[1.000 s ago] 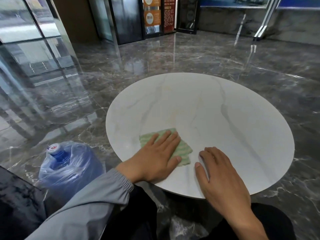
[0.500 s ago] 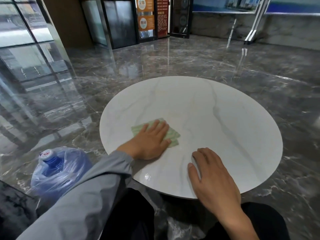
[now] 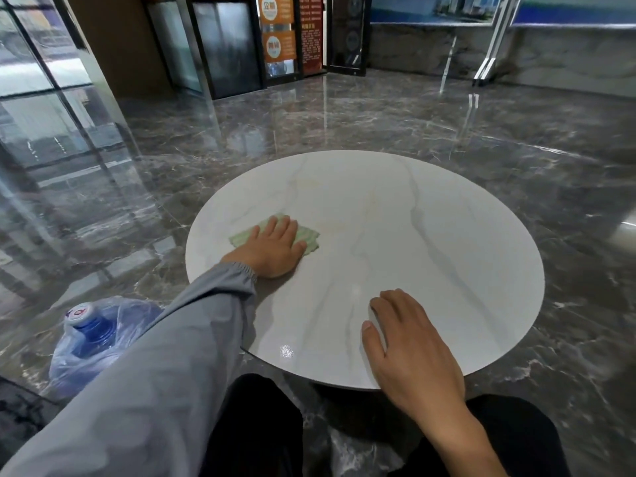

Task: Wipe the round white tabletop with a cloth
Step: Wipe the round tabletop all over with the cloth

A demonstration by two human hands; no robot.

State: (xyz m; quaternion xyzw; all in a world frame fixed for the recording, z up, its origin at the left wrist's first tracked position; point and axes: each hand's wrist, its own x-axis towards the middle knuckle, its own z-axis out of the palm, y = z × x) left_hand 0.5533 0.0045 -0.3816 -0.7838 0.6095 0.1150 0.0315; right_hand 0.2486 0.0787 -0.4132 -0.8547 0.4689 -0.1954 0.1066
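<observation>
Cloth [image 3: 311, 237] lies flat on the left part of the worktop [image 3: 447, 235], pressed under the straight fingers of the left hand [image 3: 275, 251], while the right hand [image 3: 409, 344] rests loosely near the front edge, holding nothing.

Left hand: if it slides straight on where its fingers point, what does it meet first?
Nothing, it seems: beyond the left hand and cloth lies only bare tabletop up to its far rim.
</observation>
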